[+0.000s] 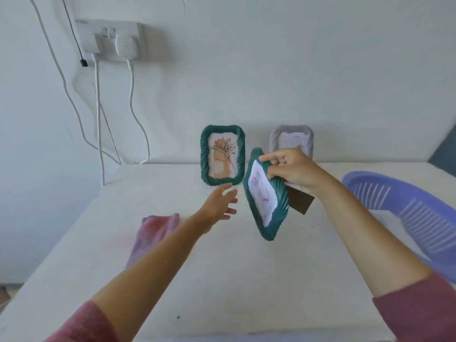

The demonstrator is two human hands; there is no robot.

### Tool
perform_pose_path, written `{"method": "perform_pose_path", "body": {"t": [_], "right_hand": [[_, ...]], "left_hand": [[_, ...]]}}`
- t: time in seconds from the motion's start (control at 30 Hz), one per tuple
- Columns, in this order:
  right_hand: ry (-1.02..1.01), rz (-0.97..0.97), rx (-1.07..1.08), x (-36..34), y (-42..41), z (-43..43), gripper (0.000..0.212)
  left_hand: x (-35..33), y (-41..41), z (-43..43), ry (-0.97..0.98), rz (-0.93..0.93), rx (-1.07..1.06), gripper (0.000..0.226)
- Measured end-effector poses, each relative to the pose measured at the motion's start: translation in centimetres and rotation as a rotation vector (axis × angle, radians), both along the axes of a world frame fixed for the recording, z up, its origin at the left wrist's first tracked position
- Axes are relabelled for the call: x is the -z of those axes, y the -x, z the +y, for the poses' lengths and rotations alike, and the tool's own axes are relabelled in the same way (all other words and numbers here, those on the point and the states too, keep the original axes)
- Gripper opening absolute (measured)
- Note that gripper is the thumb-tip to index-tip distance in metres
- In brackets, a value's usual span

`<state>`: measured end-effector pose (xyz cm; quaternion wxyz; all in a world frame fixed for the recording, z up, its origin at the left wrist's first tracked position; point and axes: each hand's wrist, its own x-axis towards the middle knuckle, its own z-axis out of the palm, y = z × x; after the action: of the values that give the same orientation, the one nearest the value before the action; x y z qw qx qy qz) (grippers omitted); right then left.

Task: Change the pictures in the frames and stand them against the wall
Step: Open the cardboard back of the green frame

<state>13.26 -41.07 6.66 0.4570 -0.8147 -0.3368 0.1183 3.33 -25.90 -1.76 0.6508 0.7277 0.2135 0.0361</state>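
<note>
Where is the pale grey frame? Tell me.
In the head view, the pale grey frame stands against the wall at the table's back, right of the standing green frame, partly behind the right hand.

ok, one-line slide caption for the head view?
Right hand holds a tilted green frame; open left hand reaches toward it.

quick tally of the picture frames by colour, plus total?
Green frames: 2, one standing against the wall, one tilted, held off the table in the right hand's grip
Pale lilac frame: 1, standing against the wall, partly hidden behind the right hand
Total: 3 frames
</note>
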Motion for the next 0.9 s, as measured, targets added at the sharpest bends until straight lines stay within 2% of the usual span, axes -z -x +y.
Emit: {"method": "perform_pose_path", "body": {"t": [0.13,0.23,0.33,0.43,0.5,0.57,0.67,0.9], "right_hand": [[0.293,-0.107,-0.060,1.4,1.4,-0.4,0.042],[0.306,-0.080,-0.178,2.0,2.8,0.1,0.046],[0.234,0.014,-0.273,2.1,3.4,0.2,0.039],[0.129,-0.112,-0.090,2.3,2.5,-0.4,0.024],[0.156,-0.195,0.011,3.2,1.4,-1.2,0.022],[0.261,-0.155,-0.007,4.6,0.9,-1.7,0.025],[0.369,-0.052,-0.121,7.6,1.8,-1.5,0.028],[0.384,0.082,-0.081,11.6,3.0,-0.9,0.029]], "left_hand": [[-0.7,-0.5,-2.7,0.092,-0.079,-0.089,0.043],[-1.4,-0.6,-3.7,0.160,-0.112,-0.157,0.040],[-1.0,-0.5,-3.9,0.189,-0.104,-0.240,0.040],[0.4,-0.3,-3.3,0.015,-0.037,-0.321,0.047],[1.5,0.0,-2.7,-0.112,0.019,-0.311,0.054],[2.3,0.4,-2.2,-0.214,0.061,-0.275,0.057],[2.7,1.0,-2.1,-0.343,0.072,-0.202,0.044],[3.8,1.0,-1.5,-0.695,0.206,-0.014,0.018]]}}
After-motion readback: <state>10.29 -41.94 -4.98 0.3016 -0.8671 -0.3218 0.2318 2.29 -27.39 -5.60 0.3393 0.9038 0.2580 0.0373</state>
